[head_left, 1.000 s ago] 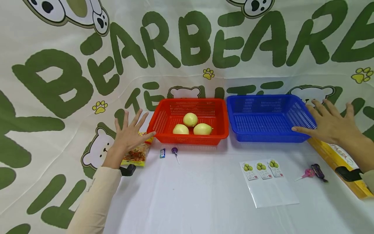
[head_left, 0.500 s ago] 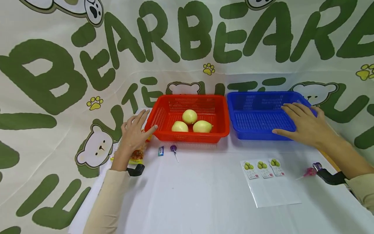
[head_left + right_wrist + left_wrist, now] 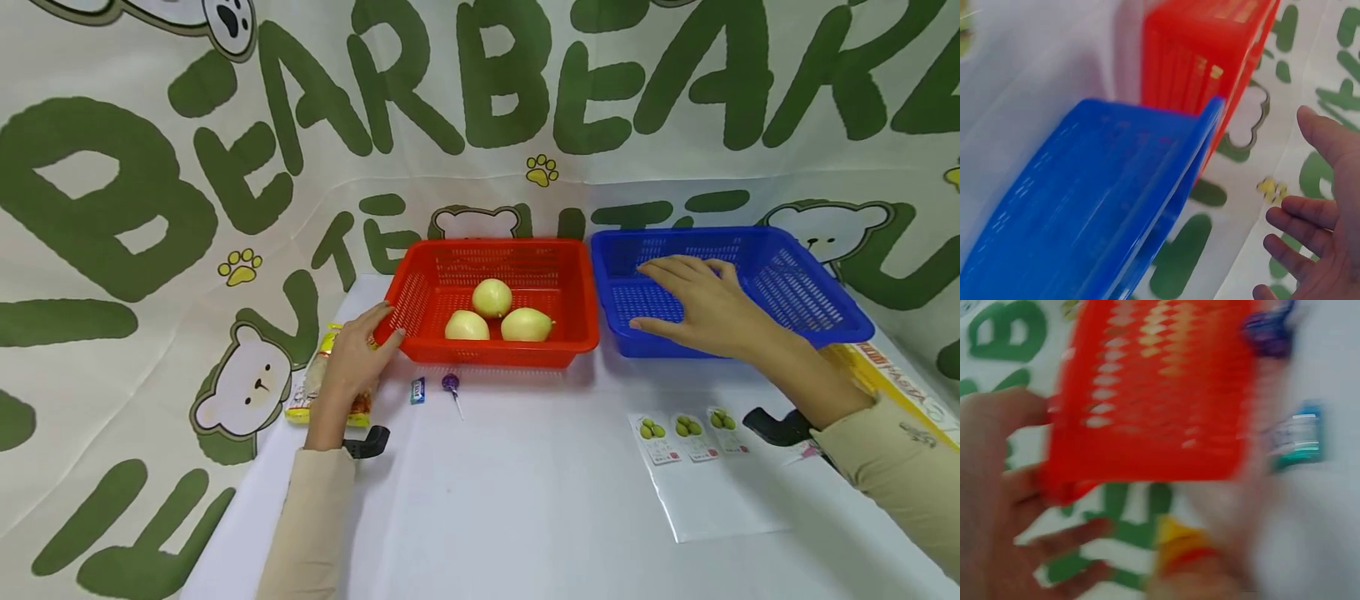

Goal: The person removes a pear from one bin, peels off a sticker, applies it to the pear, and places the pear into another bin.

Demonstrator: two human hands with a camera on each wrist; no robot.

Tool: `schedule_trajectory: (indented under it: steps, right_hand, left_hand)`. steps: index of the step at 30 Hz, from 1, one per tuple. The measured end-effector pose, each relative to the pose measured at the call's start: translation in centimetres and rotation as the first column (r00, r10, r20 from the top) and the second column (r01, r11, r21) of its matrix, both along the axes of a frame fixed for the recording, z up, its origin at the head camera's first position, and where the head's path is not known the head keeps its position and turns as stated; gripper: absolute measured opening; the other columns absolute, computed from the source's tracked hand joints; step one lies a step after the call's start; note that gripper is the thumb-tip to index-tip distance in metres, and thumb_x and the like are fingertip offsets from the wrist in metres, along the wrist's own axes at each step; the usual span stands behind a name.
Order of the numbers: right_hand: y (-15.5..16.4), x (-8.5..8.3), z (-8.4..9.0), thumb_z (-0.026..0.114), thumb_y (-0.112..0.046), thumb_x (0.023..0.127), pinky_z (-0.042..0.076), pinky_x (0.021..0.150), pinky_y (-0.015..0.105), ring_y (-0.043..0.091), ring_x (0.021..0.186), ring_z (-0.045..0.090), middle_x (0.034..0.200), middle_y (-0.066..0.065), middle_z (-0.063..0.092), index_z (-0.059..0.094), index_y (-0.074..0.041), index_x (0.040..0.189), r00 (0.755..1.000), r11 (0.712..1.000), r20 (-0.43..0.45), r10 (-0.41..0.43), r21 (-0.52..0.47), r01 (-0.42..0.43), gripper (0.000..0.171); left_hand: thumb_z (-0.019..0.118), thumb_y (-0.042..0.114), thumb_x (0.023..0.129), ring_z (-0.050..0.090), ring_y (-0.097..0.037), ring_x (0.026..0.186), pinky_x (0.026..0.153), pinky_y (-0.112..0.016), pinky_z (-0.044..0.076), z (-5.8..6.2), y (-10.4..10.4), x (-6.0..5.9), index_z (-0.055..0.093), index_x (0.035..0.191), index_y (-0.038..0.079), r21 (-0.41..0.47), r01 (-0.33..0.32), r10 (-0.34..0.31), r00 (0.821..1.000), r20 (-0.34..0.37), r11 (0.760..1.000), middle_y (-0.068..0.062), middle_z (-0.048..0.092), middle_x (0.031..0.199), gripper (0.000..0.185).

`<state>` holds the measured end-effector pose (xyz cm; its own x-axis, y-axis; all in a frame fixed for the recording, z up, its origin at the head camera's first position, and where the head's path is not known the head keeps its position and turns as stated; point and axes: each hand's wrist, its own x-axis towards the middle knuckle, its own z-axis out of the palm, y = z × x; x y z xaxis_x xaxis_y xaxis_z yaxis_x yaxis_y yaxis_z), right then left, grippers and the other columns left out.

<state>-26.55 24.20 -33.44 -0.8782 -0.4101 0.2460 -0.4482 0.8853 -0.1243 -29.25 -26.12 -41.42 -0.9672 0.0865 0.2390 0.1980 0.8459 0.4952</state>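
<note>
A white-covered table is seen from above, backed by a cloth printed with green letters and cartoon bears. Two perforated plastic baskets stand side by side at the far edge of the table: a red rectangular basket on the left, in which three pale yellow round fruits are grouped, and a blue rectangular basket on the right, in which nothing can be seen. As far as can be judged, all the fruit lies in the red basket and none has been placed in the blue one. The left hand is held against the left front corner of the red basket, its fingers loosely bent along the outer wall; whether the rim is truly gripped cannot be told, since the left wrist view is blurred. The right hand is spread flat, palm down, over the inside of the blue basket, with fingers straight and nothing held; in the right wrist view the fingers are seen apart and relaxed. A yellow and red snack packet lies just beside the left hand. A small blue wrapped sweet and a purple lollipop lie in front of the red basket. A clear sheet with three green-fruit stickers lies in front of the blue basket.
</note>
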Motion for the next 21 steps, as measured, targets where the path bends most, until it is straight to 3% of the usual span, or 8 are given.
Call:
schedule_trajectory:
  steps: [6,12,18,21]
  right_hand:
    - [-3.4,-2.7,-0.2,0.076,-0.05,0.085,0.018,0.107,0.072,0.041,0.14,0.032,0.147,0.019,0.048,0.053,-0.004,0.143,0.999,0.999,0.02,0.05,0.012,-0.05,0.077]
    - [-6.9,-5.2,-0.8,0.074,-0.049,0.086,0.02,0.108,0.069,0.039,0.137,0.037,0.141,0.018,0.054,0.059,-0.006,0.138,0.989,0.992,0.092,0.117,0.043,-0.121,0.07]
    - [-9.7,-7.3,-1.7,0.078,-0.048,0.083,0.02,0.108,0.065,0.034,0.134,0.04,0.138,0.014,0.058,0.061,-0.008,0.136,0.976,0.981,0.15,0.16,0.087,-0.174,0.068]
    - [-11.0,-8.0,-2.3,0.077,-0.051,0.082,0.027,0.104,0.059,0.032,0.126,0.047,0.13,0.012,0.063,0.065,-0.008,0.132,0.974,0.976,0.157,0.163,0.122,-0.183,0.067]
  left_hand:
    - [0.055,0.056,0.095,0.037,-0.037,0.141,0.1,-0.062,0.044,1.7,-0.4,-0.4,0.041,0.154,0.018,-0.002,0.093,-0.092,0.986,0.14,0.996,-0.004,0.039,0.157,0.071]
    - [0.054,0.065,0.092,0.033,-0.043,0.141,0.098,-0.064,0.044,1.9,-1.3,-0.2,0.031,0.158,0.029,-0.003,0.044,-0.042,0.97,0.241,0.999,-0.008,0.035,0.159,0.078]
    - [0.05,0.071,0.09,0.033,-0.043,0.142,0.099,-0.065,0.042,1.4,-1.8,-0.2,0.029,0.158,0.035,0.005,0.031,-0.031,0.971,0.238,1.0,0.001,0.03,0.162,0.079]
    - [0.05,0.072,0.09,0.031,-0.041,0.144,0.1,-0.066,0.041,1.2,-1.7,-0.5,0.029,0.157,0.036,0.018,0.038,-0.041,0.97,0.238,0.999,0.006,0.027,0.162,0.079]
